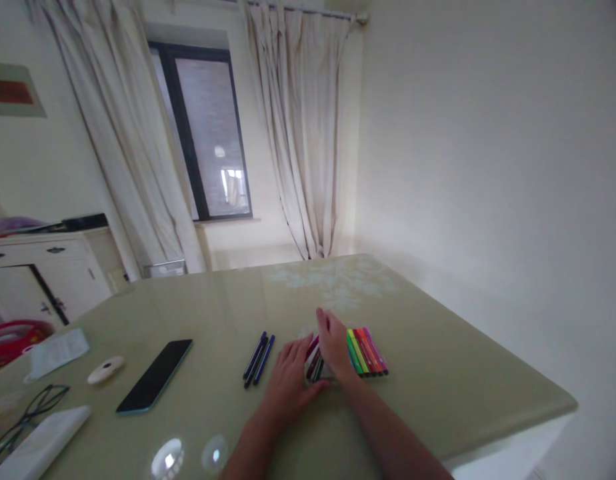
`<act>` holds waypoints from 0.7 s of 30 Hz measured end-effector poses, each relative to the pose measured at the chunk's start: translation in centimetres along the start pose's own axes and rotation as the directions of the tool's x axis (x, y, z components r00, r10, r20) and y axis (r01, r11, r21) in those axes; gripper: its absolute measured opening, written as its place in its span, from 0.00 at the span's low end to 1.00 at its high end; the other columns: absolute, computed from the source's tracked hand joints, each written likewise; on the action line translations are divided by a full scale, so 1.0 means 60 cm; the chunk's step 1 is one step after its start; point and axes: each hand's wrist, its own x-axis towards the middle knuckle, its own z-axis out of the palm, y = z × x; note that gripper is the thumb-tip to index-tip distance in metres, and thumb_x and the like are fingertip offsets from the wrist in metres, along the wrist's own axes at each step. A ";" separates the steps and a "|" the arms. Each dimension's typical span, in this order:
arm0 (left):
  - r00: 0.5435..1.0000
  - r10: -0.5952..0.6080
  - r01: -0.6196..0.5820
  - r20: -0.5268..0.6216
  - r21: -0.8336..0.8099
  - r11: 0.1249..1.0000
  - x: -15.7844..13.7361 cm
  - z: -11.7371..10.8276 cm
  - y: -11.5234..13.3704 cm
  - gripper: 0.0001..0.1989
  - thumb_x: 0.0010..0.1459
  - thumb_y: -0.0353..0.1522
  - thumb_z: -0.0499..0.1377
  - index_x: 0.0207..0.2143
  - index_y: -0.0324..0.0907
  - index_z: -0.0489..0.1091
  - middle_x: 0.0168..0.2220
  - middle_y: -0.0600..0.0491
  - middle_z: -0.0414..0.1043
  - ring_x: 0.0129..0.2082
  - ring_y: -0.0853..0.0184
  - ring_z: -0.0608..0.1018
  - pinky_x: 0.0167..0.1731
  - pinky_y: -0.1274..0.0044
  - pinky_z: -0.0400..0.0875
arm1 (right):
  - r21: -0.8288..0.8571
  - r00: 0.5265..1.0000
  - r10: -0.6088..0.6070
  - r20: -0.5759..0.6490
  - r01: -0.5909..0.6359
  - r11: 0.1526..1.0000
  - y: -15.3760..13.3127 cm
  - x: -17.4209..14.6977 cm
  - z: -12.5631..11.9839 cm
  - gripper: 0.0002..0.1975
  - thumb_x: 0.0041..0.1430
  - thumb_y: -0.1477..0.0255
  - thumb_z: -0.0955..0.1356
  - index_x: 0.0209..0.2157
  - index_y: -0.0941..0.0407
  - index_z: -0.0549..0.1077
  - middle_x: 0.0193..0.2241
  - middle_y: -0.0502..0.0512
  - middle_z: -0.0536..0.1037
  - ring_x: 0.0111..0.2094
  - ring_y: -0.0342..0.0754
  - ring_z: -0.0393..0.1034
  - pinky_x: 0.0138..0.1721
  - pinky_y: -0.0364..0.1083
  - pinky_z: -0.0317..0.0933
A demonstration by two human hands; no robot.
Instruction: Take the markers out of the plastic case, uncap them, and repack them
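Observation:
A flat row of colourful felt-tip pens [367, 350] lies on the table under and beside my hands, with green, yellow, orange, red and pink ones on the right side. My left hand [290, 375] rests at the row's left edge, fingers stretched out and thumb spread along its near end. Curled over the middle of the row is my right hand [333, 341]; its fingertips are hidden, so what they hold does not show. Between the hands, a dark purple pen [313, 348] slants above several dark pens [315, 367]. Three dark blue pens [259, 360] lie apart, left of my left hand.
Further left on the greenish table [413, 400] are a black phone [155, 375], a small white oval object [106, 369], a pale folded cloth or mask [59, 353], eyeglasses [31, 417] and a white box-like object [43, 443]. A wall [488, 200] runs along the right.

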 end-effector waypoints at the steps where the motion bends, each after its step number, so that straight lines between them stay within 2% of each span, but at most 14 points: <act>1: 1.000 0.008 -0.007 -0.026 0.031 0.999 0.001 0.001 0.000 0.37 0.62 0.43 0.62 0.68 0.43 0.54 0.64 0.43 0.67 0.62 0.53 0.69 0.62 0.59 0.63 | 0.017 0.998 -0.021 0.062 0.020 1.000 -0.007 -0.010 0.009 0.26 0.70 0.50 0.59 0.24 0.53 0.63 0.20 0.45 0.65 0.24 0.45 0.59 0.28 0.44 0.50; 4: 0.994 0.007 0.011 -0.107 0.168 0.986 0.005 0.003 -0.005 0.26 0.66 0.33 0.55 0.65 0.42 0.58 0.55 0.44 0.74 0.54 0.56 0.75 0.55 0.63 0.68 | 0.059 0.986 -0.063 0.151 0.055 0.997 -0.020 -0.027 0.020 0.25 0.69 0.52 0.61 0.23 0.53 0.61 0.20 0.44 0.63 0.24 0.44 0.58 0.28 0.43 0.51; 7: 0.987 -0.054 0.102 -0.148 0.338 0.936 0.007 0.002 -0.006 0.24 0.65 0.23 0.49 0.63 0.41 0.62 0.47 0.46 0.77 0.48 0.57 0.78 0.49 0.66 0.71 | 0.114 0.963 -0.095 0.251 0.068 0.991 -0.021 -0.028 0.016 0.24 0.69 0.52 0.61 0.25 0.53 0.64 0.21 0.46 0.66 0.26 0.45 0.62 0.29 0.43 0.55; 9: 0.986 -0.114 0.153 -0.118 0.403 0.903 0.009 -0.003 -0.001 0.23 0.65 0.22 0.48 0.60 0.40 0.65 0.46 0.45 0.77 0.46 0.57 0.79 0.47 0.67 0.71 | 0.139 0.932 -0.123 0.340 0.080 0.987 -0.018 -0.029 0.013 0.23 0.69 0.52 0.61 0.26 0.53 0.67 0.22 0.48 0.69 0.27 0.46 0.64 0.30 0.43 0.59; 12: 0.967 -0.242 0.255 -0.081 0.375 0.891 0.013 -0.018 0.004 0.20 0.69 0.25 0.47 0.60 0.41 0.65 0.48 0.45 0.77 0.44 0.59 0.81 0.42 0.71 0.73 | 0.237 0.905 -0.132 0.404 0.036 0.971 -0.015 -0.029 0.015 0.21 0.68 0.51 0.62 0.32 0.53 0.70 0.28 0.50 0.74 0.30 0.47 0.69 0.31 0.43 0.64; 14: 0.915 -0.383 0.404 -0.127 0.320 0.857 0.015 -0.033 0.000 0.18 0.72 0.31 0.45 0.61 0.43 0.62 0.52 0.44 0.77 0.42 0.60 0.82 0.38 0.72 0.73 | 0.309 0.925 -0.091 0.369 -0.030 0.950 -0.012 -0.026 0.017 0.21 0.69 0.50 0.60 0.39 0.53 0.72 0.35 0.54 0.76 0.34 0.48 0.73 0.31 0.43 0.67; 17: 0.762 -0.606 0.648 -0.231 0.264 0.714 0.010 -0.062 -0.022 0.18 0.73 0.37 0.43 0.59 0.42 0.62 0.51 0.43 0.77 0.38 0.57 0.83 0.33 0.70 0.73 | 0.312 0.970 0.019 0.244 -0.097 0.945 0.000 -0.012 0.015 0.24 0.68 0.48 0.59 0.43 0.54 0.71 0.39 0.57 0.77 0.35 0.49 0.74 0.29 0.43 0.67; 19: 0.672 -0.681 0.741 -0.293 0.282 0.610 0.001 -0.079 -0.043 0.17 0.73 0.37 0.42 0.57 0.42 0.63 0.50 0.43 0.78 0.38 0.56 0.83 0.33 0.70 0.72 | 0.281 0.979 0.078 0.188 -0.130 0.951 0.011 -0.002 0.012 0.26 0.67 0.47 0.58 0.42 0.54 0.72 0.38 0.58 0.77 0.33 0.49 0.73 0.27 0.44 0.66; 21: 0.643 -0.692 0.765 -0.328 0.310 0.564 -0.007 -0.091 -0.063 0.16 0.72 0.34 0.44 0.56 0.40 0.63 0.51 0.42 0.77 0.41 0.55 0.82 0.35 0.69 0.72 | 0.257 0.979 0.104 0.175 -0.148 0.955 0.022 0.006 0.010 0.26 0.67 0.47 0.58 0.41 0.54 0.72 0.37 0.57 0.77 0.31 0.49 0.72 0.26 0.44 0.64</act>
